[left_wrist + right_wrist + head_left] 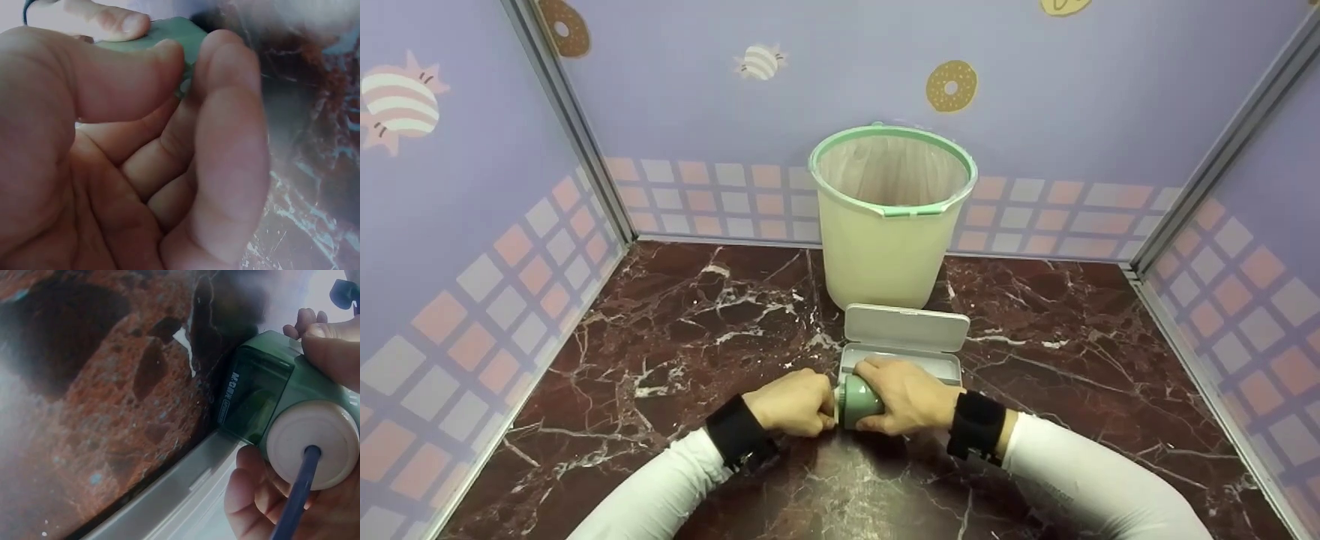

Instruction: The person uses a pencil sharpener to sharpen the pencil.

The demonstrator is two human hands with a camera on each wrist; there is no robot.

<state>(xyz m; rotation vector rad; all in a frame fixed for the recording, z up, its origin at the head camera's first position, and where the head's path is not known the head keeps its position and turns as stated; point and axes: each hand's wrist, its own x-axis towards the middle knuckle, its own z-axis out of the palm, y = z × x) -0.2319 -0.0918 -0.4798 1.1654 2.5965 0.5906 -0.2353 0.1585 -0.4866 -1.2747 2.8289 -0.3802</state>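
My right hand [911, 394] wraps a green crank pencil sharpener [861, 403] low over the table. In the right wrist view, a dark blue pencil [299, 492] sits in the hole of the sharpener's round white face [337, 433]. A see-through shavings drawer [256, 396] shows beside that face. On the sharpener's other end is my left hand [795, 403], its thumb and forefinger pinching what appears to be the crank handle, mostly hidden by the fingers. Behind the right hand lies an open grey pencil case [907, 330], its lid raised; the hand covers part of its tray.
A pale bin [885, 255] with a green rim and a plastic liner stands behind the pencil case, against the back wall. Patterned walls [720, 97] enclose the dark red marbled table [697, 315] at the back and both sides.
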